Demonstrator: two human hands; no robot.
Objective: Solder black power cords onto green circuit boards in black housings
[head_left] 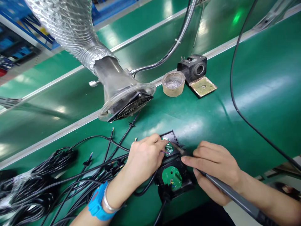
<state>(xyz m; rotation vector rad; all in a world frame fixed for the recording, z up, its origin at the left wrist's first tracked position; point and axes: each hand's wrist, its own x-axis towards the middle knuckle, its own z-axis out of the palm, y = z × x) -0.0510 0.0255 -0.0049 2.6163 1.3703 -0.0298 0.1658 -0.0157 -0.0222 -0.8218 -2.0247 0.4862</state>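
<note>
Crinkled foil duct (67, 29), slim soldering iron (222, 187)

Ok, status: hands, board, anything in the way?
Right hand holds soldering iron, tip at upper circuit board. Left hand at same board, grip unclear. Black cables lie to the left, away from the tip.

- One fume hood (121, 78) is being topped by one foil duct (70, 34).
- Two circuit boards (168, 177) are being shown nearer than the hood.
- Two hands, left hand (145, 157) and right hand (215, 163), are being used nearer than the hood.
- One soldering iron (225, 189) is being held to its right.
- One tub (172, 91) and one iron stand (191, 69) are being kept right of it.
- One wristband (98, 202) and one bracelet (107, 201) are being worn.
</note>
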